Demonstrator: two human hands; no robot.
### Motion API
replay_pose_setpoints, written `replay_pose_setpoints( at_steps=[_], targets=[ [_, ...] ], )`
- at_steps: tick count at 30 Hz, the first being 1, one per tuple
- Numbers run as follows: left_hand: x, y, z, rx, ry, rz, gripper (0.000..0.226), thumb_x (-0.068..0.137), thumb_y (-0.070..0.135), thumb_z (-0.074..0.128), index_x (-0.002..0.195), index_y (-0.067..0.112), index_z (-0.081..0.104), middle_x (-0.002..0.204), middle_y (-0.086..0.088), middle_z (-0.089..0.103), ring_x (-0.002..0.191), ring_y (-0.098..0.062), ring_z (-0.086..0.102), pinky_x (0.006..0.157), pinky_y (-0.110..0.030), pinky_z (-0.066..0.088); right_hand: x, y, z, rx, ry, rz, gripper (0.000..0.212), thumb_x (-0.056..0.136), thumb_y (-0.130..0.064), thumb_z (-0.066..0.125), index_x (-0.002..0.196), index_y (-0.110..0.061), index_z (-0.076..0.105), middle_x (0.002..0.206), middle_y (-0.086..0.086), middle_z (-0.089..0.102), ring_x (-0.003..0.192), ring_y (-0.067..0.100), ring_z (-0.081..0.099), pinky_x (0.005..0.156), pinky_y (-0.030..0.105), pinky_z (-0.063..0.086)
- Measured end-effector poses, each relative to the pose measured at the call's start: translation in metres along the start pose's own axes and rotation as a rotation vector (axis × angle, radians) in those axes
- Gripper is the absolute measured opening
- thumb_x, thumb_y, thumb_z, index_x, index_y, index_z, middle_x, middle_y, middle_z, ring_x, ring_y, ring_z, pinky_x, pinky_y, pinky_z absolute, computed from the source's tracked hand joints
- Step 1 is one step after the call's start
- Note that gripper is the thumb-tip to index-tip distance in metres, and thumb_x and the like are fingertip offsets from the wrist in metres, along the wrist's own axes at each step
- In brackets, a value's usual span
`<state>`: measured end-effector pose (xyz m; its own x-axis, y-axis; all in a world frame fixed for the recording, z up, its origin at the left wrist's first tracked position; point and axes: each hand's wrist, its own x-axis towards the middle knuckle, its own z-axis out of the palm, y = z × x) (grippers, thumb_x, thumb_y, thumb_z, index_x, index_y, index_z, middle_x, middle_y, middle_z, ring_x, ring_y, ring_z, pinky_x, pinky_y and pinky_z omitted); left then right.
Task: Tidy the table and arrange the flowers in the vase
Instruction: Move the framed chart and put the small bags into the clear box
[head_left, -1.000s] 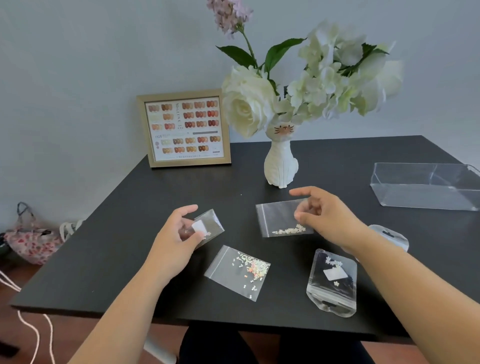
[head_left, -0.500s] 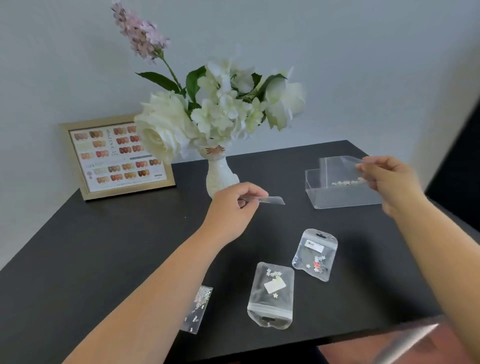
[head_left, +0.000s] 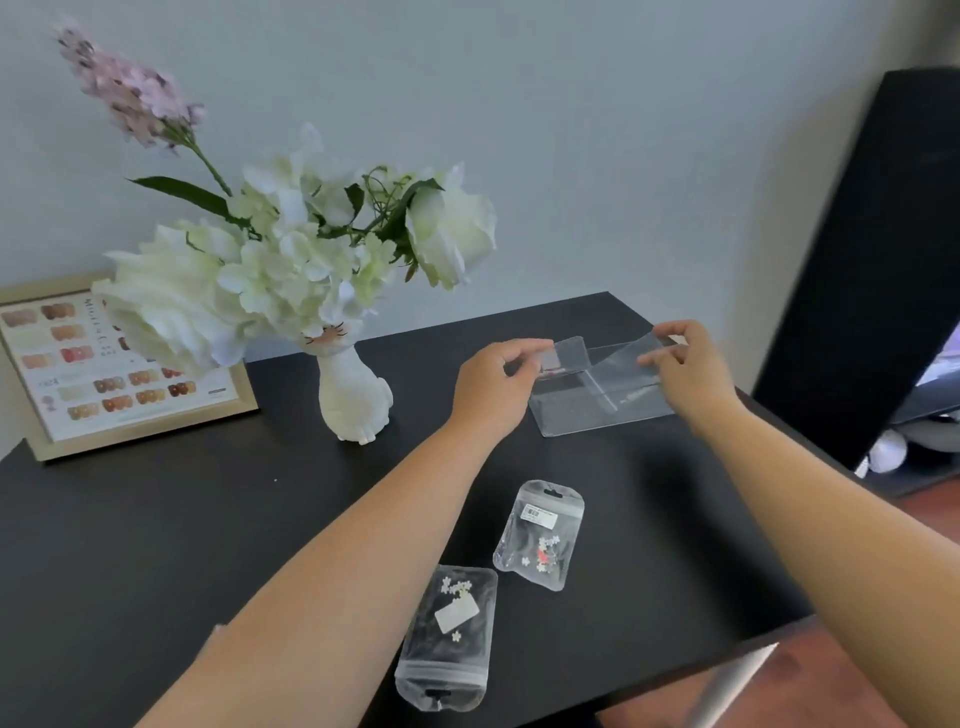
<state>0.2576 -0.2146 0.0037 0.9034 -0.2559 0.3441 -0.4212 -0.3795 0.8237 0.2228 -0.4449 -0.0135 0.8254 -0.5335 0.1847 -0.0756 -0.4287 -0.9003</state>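
Observation:
A white cat-shaped vase (head_left: 353, 395) stands on the black table (head_left: 156, 519), holding white flowers (head_left: 291, 265) and a pink sprig (head_left: 124, 88). At the back right sits a clear plastic box (head_left: 597, 410). Over its left end my left hand (head_left: 493, 379) pinches a small clear packet (head_left: 563, 356). Over its right end my right hand (head_left: 685, 369) pinches another clear packet (head_left: 618, 356). Two clear zip pouches with tiny flower pieces lie near the front edge, one (head_left: 540, 535) beside the other (head_left: 449, 634).
A framed nail colour chart (head_left: 104, 374) leans on the wall at the back left. A tall black object (head_left: 857, 260) stands right of the table. The table's front right edge (head_left: 753, 639) is close to the pouches.
Both hands have carried their packets to the clear box; the left hand moved right and forward to its left end. The camera has swung a little further right.

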Motion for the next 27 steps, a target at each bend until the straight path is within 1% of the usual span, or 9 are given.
replay_pose_setpoints(
  at_steps=[3, 5, 8, 10, 12, 17, 19, 22, 27],
  targets=[
    [0.011, -0.001, 0.013, 0.005, -0.007, -0.053, 0.035, 0.094, 0.019, 0.054, 0.12, 0.04, 0.065, 0.091, 0.024, 0.065, 0.092, 0.002, 0.059, 0.074, -0.016, 0.048, 0.001, 0.004, -0.003, -0.194, -0.014, -0.052, 0.038, 0.09, -0.012, 0.04, 0.123, -0.032, 0.044, 0.095, -0.007, 0.069, 0.086, 0.024, 0.06, 0.078, 0.041, 0.05],
    [0.015, -0.003, 0.022, -0.001, 0.004, -0.089, 0.039, 0.093, 0.019, 0.054, 0.127, 0.038, 0.057, 0.088, 0.02, 0.067, 0.09, 0.0, 0.059, 0.072, -0.016, 0.045, 0.002, 0.009, -0.004, -0.298, -0.043, -0.102, 0.041, 0.092, -0.014, 0.044, 0.132, -0.025, 0.043, 0.113, 0.001, 0.064, 0.105, 0.029, 0.057, 0.093, 0.047, 0.046],
    [0.018, -0.006, 0.033, -0.031, 0.019, -0.133, 0.04, 0.092, 0.018, 0.055, 0.128, 0.035, 0.051, 0.089, 0.017, 0.068, 0.092, -0.001, 0.059, 0.07, -0.015, 0.041, 0.0, 0.022, -0.002, -0.457, -0.063, -0.169, 0.049, 0.095, -0.02, 0.048, 0.144, -0.022, 0.04, 0.148, 0.007, 0.042, 0.133, 0.033, 0.036, 0.108, 0.051, 0.032],
    [0.018, -0.008, 0.038, -0.006, -0.005, -0.138, 0.039, 0.092, 0.018, 0.054, 0.127, 0.034, 0.051, 0.09, 0.018, 0.068, 0.095, -0.003, 0.058, 0.075, -0.02, 0.044, -0.004, 0.03, 0.0, -0.548, -0.064, -0.173, 0.052, 0.098, -0.034, 0.044, 0.149, -0.028, 0.034, 0.16, 0.003, 0.023, 0.143, 0.03, 0.02, 0.112, 0.051, 0.021],
    [0.017, -0.011, 0.043, 0.026, -0.044, -0.16, 0.039, 0.093, 0.022, 0.053, 0.129, 0.035, 0.049, 0.095, 0.022, 0.065, 0.107, -0.009, 0.053, 0.079, -0.024, 0.043, -0.008, 0.039, 0.001, -0.585, -0.067, -0.172, 0.052, 0.099, -0.044, 0.038, 0.149, -0.034, 0.032, 0.163, 0.0, 0.013, 0.146, 0.026, 0.009, 0.114, 0.05, 0.015],
    [0.015, -0.022, 0.046, 0.053, -0.112, -0.183, 0.041, 0.096, 0.034, 0.051, 0.137, 0.034, 0.045, 0.125, 0.016, 0.058, 0.124, -0.015, 0.044, 0.061, -0.009, 0.034, -0.012, 0.048, 0.001, -0.479, -0.005, -0.194, 0.039, 0.1, -0.042, 0.036, 0.138, -0.043, 0.046, 0.161, 0.0, 0.018, 0.145, 0.024, 0.01, 0.113, 0.05, 0.011],
    [0.013, -0.028, 0.045, 0.066, -0.133, -0.177, 0.04, 0.097, 0.035, 0.051, 0.136, 0.033, 0.046, 0.128, 0.014, 0.058, 0.124, -0.016, 0.044, 0.07, -0.01, 0.036, -0.012, 0.048, 0.002, -0.445, 0.017, -0.208, 0.031, 0.099, -0.039, 0.041, 0.123, -0.04, 0.06, 0.156, -0.001, 0.028, 0.143, 0.025, 0.015, 0.112, 0.049, 0.012],
    [0.01, -0.034, 0.045, 0.084, -0.138, -0.18, 0.035, 0.097, 0.035, 0.052, 0.132, 0.032, 0.049, 0.129, 0.014, 0.059, 0.123, -0.015, 0.047, 0.089, -0.026, 0.035, -0.008, 0.046, 0.003, -0.471, 0.032, -0.232, 0.02, 0.097, -0.034, 0.047, 0.096, -0.033, 0.067, 0.146, -0.003, 0.041, 0.137, 0.026, 0.022, 0.108, 0.047, 0.016],
    [0.001, -0.036, 0.05, 0.028, -0.118, -0.205, 0.032, 0.095, 0.036, 0.054, 0.127, 0.031, 0.053, 0.128, 0.011, 0.059, 0.119, -0.011, 0.049, 0.091, -0.025, 0.034, 0.013, 0.031, 0.001, -0.538, -0.093, -0.174, 0.021, 0.094, -0.036, 0.042, 0.087, -0.039, 0.061, 0.144, -0.007, 0.039, 0.136, 0.024, 0.018, 0.107, 0.042, 0.013]
  ],
)
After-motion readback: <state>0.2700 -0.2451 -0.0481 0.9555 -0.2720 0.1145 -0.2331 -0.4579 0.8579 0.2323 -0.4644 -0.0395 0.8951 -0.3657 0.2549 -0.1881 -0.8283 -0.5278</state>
